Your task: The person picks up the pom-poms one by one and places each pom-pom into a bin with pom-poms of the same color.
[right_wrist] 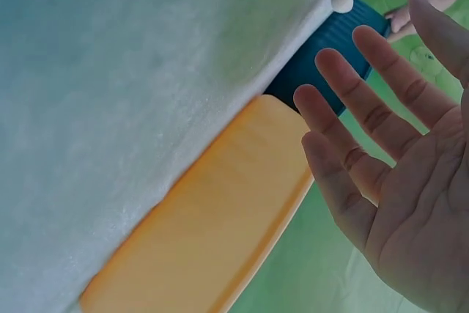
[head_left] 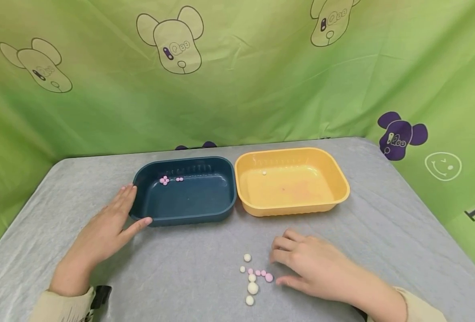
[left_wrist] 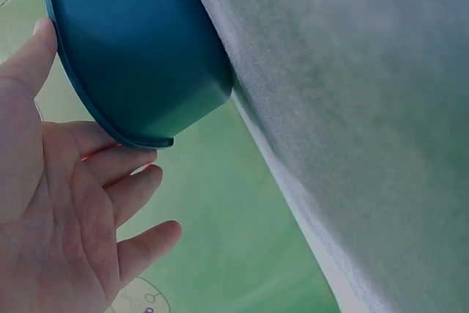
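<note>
Left hand (head_left: 105, 229): thumb held apart, fingers straight, touching the left end of the blue tray (head_left: 193, 201). Pink beads (head_left: 164, 180) lie inside, toward its back. On the grey surface (head_left: 181, 268), white balls (head_left: 253, 288) form a rough column; pink balls (head_left: 269, 277) trail right. Behind: yellow tray (head_left: 293, 209), beside the blue one (one white bead (head_left: 264, 173) inside). Right hand (head_left: 315, 267): fingers spread, lightly bent, just beside the pink balls.

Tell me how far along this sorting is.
Looks done: pink balls in the blue tray, one white ball in the yellow tray. In hand: the empty right hand is beside loose balls; the left hand touches the blue tray. Remaining: those loose balls, pink and white.
</note>
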`<state>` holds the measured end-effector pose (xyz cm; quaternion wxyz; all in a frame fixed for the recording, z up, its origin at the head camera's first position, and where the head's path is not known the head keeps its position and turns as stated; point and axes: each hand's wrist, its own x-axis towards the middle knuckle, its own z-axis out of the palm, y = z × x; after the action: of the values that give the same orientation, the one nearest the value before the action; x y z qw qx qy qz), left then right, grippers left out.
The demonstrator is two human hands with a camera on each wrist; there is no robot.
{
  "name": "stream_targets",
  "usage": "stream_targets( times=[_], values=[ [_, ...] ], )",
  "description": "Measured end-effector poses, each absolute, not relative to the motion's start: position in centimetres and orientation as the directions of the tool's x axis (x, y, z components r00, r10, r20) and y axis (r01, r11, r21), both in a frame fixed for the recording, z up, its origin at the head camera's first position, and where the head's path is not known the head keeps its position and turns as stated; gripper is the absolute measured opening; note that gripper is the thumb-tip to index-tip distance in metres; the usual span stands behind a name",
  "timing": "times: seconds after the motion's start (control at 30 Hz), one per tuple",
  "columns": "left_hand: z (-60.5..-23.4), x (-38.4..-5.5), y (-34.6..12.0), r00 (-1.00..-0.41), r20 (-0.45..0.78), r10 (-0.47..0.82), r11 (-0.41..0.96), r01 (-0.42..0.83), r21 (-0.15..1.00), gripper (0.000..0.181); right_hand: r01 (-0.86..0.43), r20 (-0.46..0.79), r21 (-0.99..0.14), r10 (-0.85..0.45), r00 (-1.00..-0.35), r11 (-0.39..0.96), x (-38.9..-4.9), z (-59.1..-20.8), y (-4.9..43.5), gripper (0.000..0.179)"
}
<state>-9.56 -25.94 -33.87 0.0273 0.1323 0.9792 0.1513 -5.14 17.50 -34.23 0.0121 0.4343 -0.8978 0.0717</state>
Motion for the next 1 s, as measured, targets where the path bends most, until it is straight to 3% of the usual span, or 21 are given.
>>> stream_targets(
  times=[0.5, 1.0],
  values=[
    [-33.99, -9.55, -25.94, -0.962, -0.021, 0.272, 0.915, 0.252, 0.314, 0.093, -0.778, -0.045, -0.202, -0.799, -0.600, 0.595, -5.25, -34.24, 16.66, 0.028],
    [-33.93, -9.57, -25.98, -0.962, -0.025, 0.271, 0.916, 0.250, 0.314, 0.093, -0.789, -0.037, -0.251, -0.820, -0.571, 0.561, -5.30, -34.46, 16.47, 0.021]
  ],
)
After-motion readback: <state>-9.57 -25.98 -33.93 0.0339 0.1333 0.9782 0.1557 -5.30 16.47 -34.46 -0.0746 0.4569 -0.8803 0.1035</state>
